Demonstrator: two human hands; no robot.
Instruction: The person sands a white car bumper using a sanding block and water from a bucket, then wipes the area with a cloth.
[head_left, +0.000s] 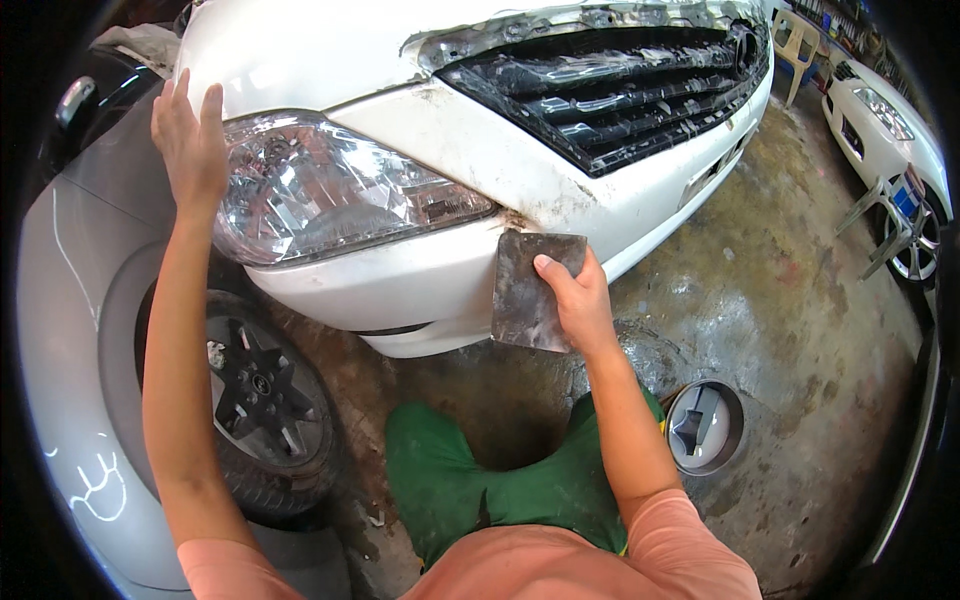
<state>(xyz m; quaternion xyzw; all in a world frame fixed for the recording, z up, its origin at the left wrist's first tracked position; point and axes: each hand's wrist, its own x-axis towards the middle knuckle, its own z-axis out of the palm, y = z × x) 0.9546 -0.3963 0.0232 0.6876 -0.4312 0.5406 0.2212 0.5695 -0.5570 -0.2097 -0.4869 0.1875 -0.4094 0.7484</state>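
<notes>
Before me is the front corner of a white car, with its bumper (420, 289), clear headlight (330, 187) and black grille (600, 94). My left hand (191, 150) lies against the body at the headlight's outer edge, fingers somewhat apart and nothing in them. A dark, stained rectangular sheet (525, 300), perhaps sandpaper, is gripped in my right hand (581, 300), thumb on its near face. The sheet is up against the bumper below the headlight's inner corner and hides part of it. Dirty residue (517, 219) marks the paint just above the sheet.
A round basin (739, 431) holding liquid and a dark grey object (694, 427) stands on the wet concrete floor (802, 352) at right. A grey car (82, 300) with a black-spoked wheel (262, 382) is close on my left. Farther right are a stool (889, 225) and another white car (874, 124).
</notes>
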